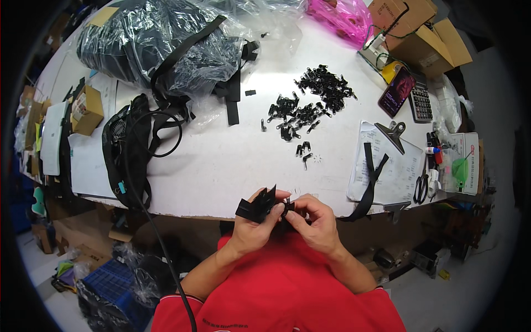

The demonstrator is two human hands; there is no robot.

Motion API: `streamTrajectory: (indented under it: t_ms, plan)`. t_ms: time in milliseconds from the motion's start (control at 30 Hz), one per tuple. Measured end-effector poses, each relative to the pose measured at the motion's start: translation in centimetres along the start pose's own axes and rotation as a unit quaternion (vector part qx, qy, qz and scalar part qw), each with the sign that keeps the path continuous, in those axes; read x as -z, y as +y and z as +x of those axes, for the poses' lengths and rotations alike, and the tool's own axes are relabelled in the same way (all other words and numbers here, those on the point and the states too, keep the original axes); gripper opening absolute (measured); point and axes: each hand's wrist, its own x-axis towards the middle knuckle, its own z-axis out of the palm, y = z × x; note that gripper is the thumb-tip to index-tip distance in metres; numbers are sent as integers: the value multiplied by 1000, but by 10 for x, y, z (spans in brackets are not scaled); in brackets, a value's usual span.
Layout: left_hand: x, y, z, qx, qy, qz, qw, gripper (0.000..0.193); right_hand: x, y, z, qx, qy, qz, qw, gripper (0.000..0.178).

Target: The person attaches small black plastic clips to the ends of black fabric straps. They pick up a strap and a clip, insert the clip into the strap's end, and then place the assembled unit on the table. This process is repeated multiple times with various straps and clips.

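Note:
At the near edge of the table, my left hand (251, 235) is closed around a bundle of black fabric strips (256, 206), whose cut ends fan out above the thumb. Close beside it, my right hand (318, 224) pinches a small black zipper slider (287, 208) against the left fingertips. The fingers partly cover this slider, and black material below it is mostly hidden. Farther out on the white table (210, 177) lies a loose pile of black zipper sliders (326, 88), with a few strays (303, 148) nearer to me.
A plastic-wrapped dark bundle (155, 50) fills the far left. Black straps and a mesh piece (127, 144) lie below it, crossed by a black cable (157, 243). To the right are a clipboard (384, 171) with papers and a strap, a phone (396, 93), a calculator (421, 99) and cardboard boxes (426, 47).

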Motion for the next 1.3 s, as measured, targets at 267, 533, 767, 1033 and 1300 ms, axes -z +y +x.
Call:
streamTrajectory:
  t_ms: [267, 533, 767, 1033, 1300]
  plan:
    - [4, -2, 6, -159, -18, 173, 972, 24, -4, 5, 3, 65, 28, -49, 996, 8]
    - [13, -6, 11, -244, -40, 243, 938, 19, -8, 3, -2, 18, 27, -50, 998, 11]
    - [6, -9, 3, -87, -1, 21, 996, 14, -2, 1, 5, 169, 30, -159, 972, 12]
    - [10, -16, 7, -130, -19, 101, 986, 8, 3, -12, 5, 92, -12, -66, 993, 14]
    - [7, -17, 19, 199, -45, -285, 936, 20, 19, -14, -26, -75, -13, -151, 986, 21]
